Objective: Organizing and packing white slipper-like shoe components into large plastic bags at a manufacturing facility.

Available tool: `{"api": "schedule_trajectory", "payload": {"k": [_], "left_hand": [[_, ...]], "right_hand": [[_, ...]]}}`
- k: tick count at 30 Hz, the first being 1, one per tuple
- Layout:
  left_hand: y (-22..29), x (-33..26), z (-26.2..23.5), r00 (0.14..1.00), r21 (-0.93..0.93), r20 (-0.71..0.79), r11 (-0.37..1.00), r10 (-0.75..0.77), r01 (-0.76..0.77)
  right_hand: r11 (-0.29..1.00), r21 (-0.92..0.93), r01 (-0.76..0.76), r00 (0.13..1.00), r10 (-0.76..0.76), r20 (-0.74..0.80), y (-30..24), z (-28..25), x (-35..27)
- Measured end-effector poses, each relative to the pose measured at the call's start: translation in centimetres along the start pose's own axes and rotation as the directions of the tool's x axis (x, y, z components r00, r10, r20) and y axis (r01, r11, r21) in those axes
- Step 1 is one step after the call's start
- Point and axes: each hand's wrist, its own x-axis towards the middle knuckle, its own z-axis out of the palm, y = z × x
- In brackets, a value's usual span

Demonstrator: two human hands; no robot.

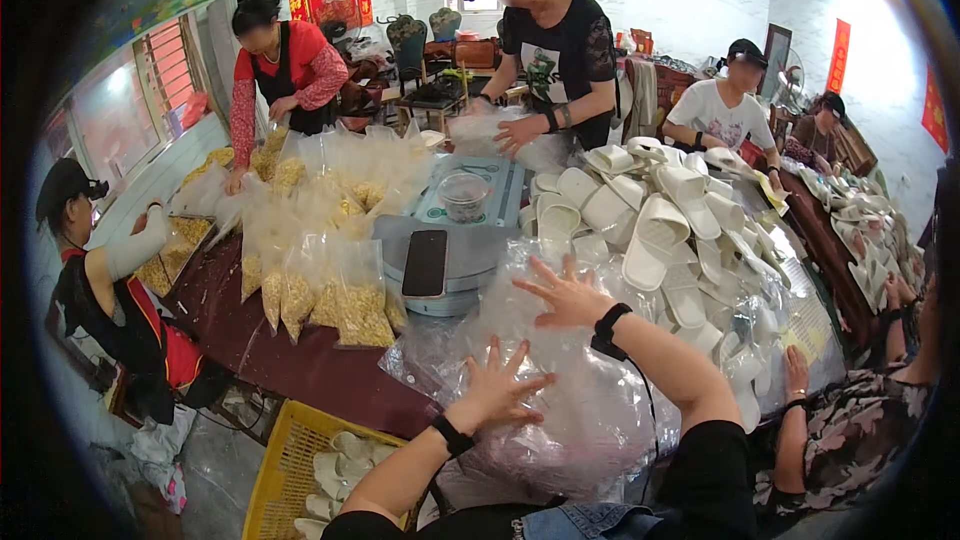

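Note:
Both of my hands lie spread on a pile of clear plastic bags (590,400) at the table's near edge. My left hand (498,392) rests low on the pile with its fingers apart. Farther up and to the right, my right hand (566,294) reaches over the same plastic, fingers stretched out, next to a heap of white slippers (660,230). Neither hand grips anything. Just beyond them, a dark phone (426,263) lies on a round grey stand (455,292).
Plastic bags of yellow pieces (362,312) crowd the left side of the dark red table (235,340). Behind the phone, a clear tub (465,197) sits on a pale board. A yellow basket (290,450) of slippers stands at lower left. Several people work around the table.

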Motion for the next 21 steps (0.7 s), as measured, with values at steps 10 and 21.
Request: {"api": "schedule_trajectory", "payload": {"k": [10, 21], "left_hand": [[-0.1, -0.7, 0.7, 0.999, -0.026, -0.037, 1.0, 0.006, -0.007], [-0.4, 0.5, 0.4, 0.998, -0.04, 0.042, 0.998, -0.041, 0.043]], "right_hand": [[0.998, 0.066, -0.008, 0.964, -0.009, 0.265, 1.2, 2.3, 2.6], [0.994, 0.057, -0.097, 0.939, 0.072, 0.337, 1.4, 2.0, 4.0]]}}
